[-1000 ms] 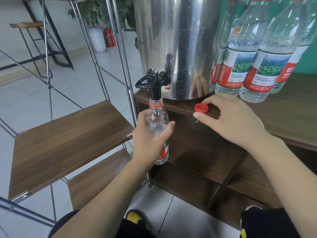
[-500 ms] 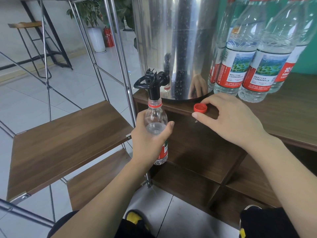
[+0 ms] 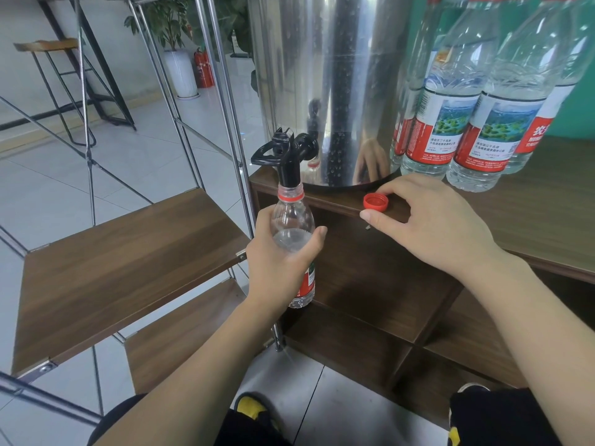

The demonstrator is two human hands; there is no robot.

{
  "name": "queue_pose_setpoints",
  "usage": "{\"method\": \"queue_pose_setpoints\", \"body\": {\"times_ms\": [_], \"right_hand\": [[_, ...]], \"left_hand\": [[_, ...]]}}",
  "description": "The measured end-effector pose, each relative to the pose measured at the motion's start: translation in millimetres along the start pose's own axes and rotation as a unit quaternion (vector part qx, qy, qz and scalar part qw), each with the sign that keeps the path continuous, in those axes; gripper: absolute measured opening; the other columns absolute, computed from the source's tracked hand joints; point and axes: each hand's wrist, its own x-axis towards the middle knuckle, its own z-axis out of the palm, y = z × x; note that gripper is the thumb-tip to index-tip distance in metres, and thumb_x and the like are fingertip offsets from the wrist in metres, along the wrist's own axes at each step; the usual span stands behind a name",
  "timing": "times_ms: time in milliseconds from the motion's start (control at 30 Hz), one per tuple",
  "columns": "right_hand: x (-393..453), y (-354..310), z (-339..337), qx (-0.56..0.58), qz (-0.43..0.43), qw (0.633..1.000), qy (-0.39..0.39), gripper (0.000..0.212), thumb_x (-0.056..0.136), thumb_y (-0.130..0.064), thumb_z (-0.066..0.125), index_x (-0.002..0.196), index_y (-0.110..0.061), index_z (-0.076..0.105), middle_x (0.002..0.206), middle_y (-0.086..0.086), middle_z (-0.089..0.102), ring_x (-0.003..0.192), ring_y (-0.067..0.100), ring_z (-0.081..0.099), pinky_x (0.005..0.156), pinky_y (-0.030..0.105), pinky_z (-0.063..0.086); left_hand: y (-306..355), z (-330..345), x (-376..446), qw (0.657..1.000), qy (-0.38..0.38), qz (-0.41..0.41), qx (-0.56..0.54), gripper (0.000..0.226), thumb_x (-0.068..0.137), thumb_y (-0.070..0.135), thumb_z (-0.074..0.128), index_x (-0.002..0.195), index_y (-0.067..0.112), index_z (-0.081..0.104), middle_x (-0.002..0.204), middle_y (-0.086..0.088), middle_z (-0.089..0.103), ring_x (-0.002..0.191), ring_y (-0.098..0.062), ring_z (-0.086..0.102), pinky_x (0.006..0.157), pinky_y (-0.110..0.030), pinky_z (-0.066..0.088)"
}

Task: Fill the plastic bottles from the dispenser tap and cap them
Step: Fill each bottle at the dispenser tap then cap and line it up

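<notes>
My left hand (image 3: 279, 265) grips a small clear plastic bottle (image 3: 292, 226) with a red neck ring, its open mouth held up under the black tap (image 3: 286, 157) of the steel dispenser (image 3: 325, 75). Water stands in the bottle up to about its shoulder. A red cap (image 3: 375, 201) lies open side up on the wooden counter (image 3: 531, 220). My right hand (image 3: 431, 220) rests on the counter edge, thumb and forefinger curved to either side of the cap; whether they touch it is unclear.
Several large labelled water bottles (image 3: 450, 123) stand on the counter right of the dispenser. A metal-framed rack with a wooden shelf (image 3: 122, 262) stands at the left. Open cubbies lie below the counter. A stool and a potted plant stand far back.
Both hands and the bottle stay in place; the view has only shifted slightly.
</notes>
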Motion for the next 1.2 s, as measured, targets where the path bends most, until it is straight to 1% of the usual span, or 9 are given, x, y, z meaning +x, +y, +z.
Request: {"method": "queue_pose_setpoints", "body": {"times_ms": [133, 233, 500, 600, 700, 767, 967, 1133, 1200], "right_hand": [[0.1, -0.4, -1.0, -0.002, 0.000, 1.000, -0.001, 0.046, 0.090, -0.066, 0.054, 0.117, -0.030, 0.064, 0.114, -0.011, 0.061, 0.104, 0.009, 0.052, 0.087, 0.030, 0.043], [0.2, -0.5, -0.7, -0.005, 0.001, 1.000, -0.003, 0.047, 0.090, -0.066, 0.054, 0.118, -0.029, 0.064, 0.116, -0.009, 0.062, 0.106, 0.009, 0.052, 0.088, 0.029, 0.042], [0.5, -0.9, -1.0, -0.005, -0.001, 1.000, -0.002, 0.045, 0.091, -0.065, 0.055, 0.117, -0.029, 0.064, 0.115, -0.009, 0.062, 0.104, 0.009, 0.052, 0.086, 0.028, 0.041], [0.3, -0.4, -0.6, -0.003, -0.002, 1.000, 0.000, 0.044, 0.091, -0.065, 0.054, 0.116, -0.030, 0.064, 0.113, -0.012, 0.060, 0.101, 0.006, 0.048, 0.086, 0.029, 0.041], [-0.4, 1.1, 1.0, 0.014, -0.004, 1.000, 0.007, 0.044, 0.090, -0.067, 0.053, 0.113, -0.031, 0.065, 0.111, -0.013, 0.061, 0.105, 0.011, 0.054, 0.089, 0.036, 0.048], [-0.7, 1.3, 1.3, 0.019, -0.006, 1.000, 0.008, 0.044, 0.090, -0.067, 0.053, 0.112, -0.032, 0.065, 0.110, -0.012, 0.061, 0.106, 0.014, 0.055, 0.091, 0.040, 0.049], [-0.2, 1.1, 0.5, 0.014, -0.002, 1.000, 0.004, 0.044, 0.090, -0.066, 0.054, 0.114, -0.030, 0.065, 0.111, -0.011, 0.061, 0.105, 0.013, 0.054, 0.089, 0.037, 0.048], [0.0, 0.1, -0.2, 0.004, 0.000, 1.000, 0.000, 0.045, 0.091, -0.066, 0.053, 0.116, -0.030, 0.065, 0.114, -0.010, 0.061, 0.106, 0.013, 0.054, 0.089, 0.035, 0.048], [0.2, 0.1, -0.1, 0.002, 0.000, 1.000, 0.000, 0.045, 0.091, -0.066, 0.053, 0.116, -0.030, 0.064, 0.114, -0.010, 0.062, 0.107, 0.013, 0.055, 0.089, 0.036, 0.048]], "left_hand": [[0.6, 0.7, -0.1, 1.000, -0.001, -0.006, 0.000, 0.063, 0.082, 0.039, 0.084, 0.133, 0.027, 0.049, 0.122, 0.014, 0.063, 0.110, -0.005, 0.062, 0.098, -0.026, 0.052], [1.2, 0.7, -0.4, 1.000, 0.000, -0.006, 0.004, 0.064, 0.082, 0.040, 0.083, 0.134, 0.026, 0.048, 0.125, 0.011, 0.063, 0.111, -0.007, 0.062, 0.099, -0.028, 0.051], [2.0, 1.2, 0.0, 1.000, -0.003, -0.012, 0.006, 0.061, 0.082, 0.040, 0.083, 0.129, 0.033, 0.045, 0.115, 0.024, 0.058, 0.107, 0.000, 0.061, 0.092, -0.016, 0.047], [1.9, 0.8, -0.3, 1.000, -0.002, -0.013, 0.010, 0.064, 0.082, 0.041, 0.083, 0.133, 0.029, 0.047, 0.121, 0.017, 0.060, 0.109, -0.005, 0.061, 0.095, -0.020, 0.048], [1.5, -0.4, -0.9, 1.000, 0.005, -0.003, 0.008, 0.059, 0.081, 0.040, 0.084, 0.128, 0.029, 0.050, 0.115, 0.020, 0.063, 0.106, -0.001, 0.063, 0.092, -0.019, 0.051], [2.2, -0.7, -1.2, 1.000, 0.007, -0.002, 0.010, 0.060, 0.081, 0.039, 0.084, 0.130, 0.025, 0.051, 0.119, 0.013, 0.065, 0.108, -0.004, 0.064, 0.096, -0.024, 0.054], [4.2, -0.2, -2.2, 1.000, 0.005, -0.007, 0.007, 0.063, 0.083, 0.038, 0.084, 0.134, 0.022, 0.050, 0.125, 0.008, 0.064, 0.113, -0.010, 0.063, 0.103, -0.038, 0.054], [6.7, -0.9, -3.0, 1.000, 0.005, -0.011, 0.004, 0.064, 0.082, 0.037, 0.084, 0.135, 0.022, 0.050, 0.124, 0.008, 0.064, 0.112, -0.008, 0.063, 0.102, -0.036, 0.054], [7.0, -0.9, -3.2, 1.000, 0.004, -0.012, 0.004, 0.064, 0.083, 0.038, 0.083, 0.135, 0.021, 0.050, 0.125, 0.007, 0.064, 0.113, -0.010, 0.063, 0.103, -0.038, 0.054]]}}
